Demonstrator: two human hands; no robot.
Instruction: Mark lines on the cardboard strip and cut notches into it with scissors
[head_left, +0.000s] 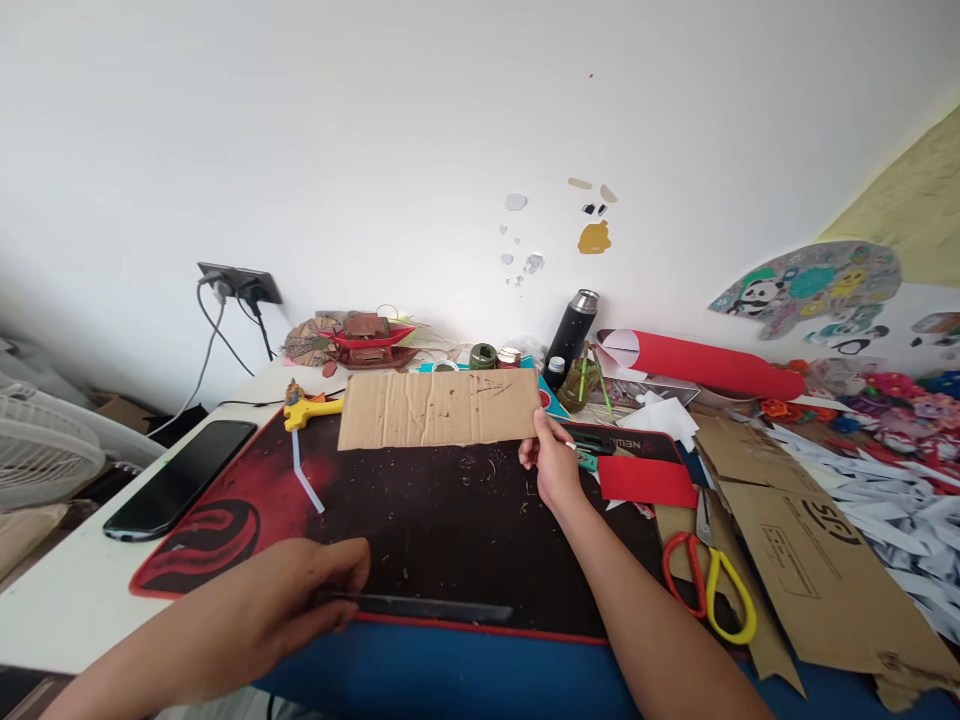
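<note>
A wide strip of corrugated cardboard (435, 410), creased and marked with brown spots, stands over the far part of the dark desk mat (442, 530). My right hand (551, 455) pinches it at its lower right corner. Close to the mat's front edge, my left hand (322, 595) is closed on one end of a thin, dark ruler (442, 608), which points to the right. Beside my right hand lie a green-handled cutter (585, 460) and a piece of red paper (646, 482). Scissors (709, 575) with red and yellow handles rest further right.
A yellow glue gun (311, 408) with a glue stick (306, 475) and a phone (180, 480) lie at left. Along the wall stand a black flask (574, 325), small jars (484, 356) and a red paper roll (697, 362). Flattened cardboard (817, 570) covers the right side.
</note>
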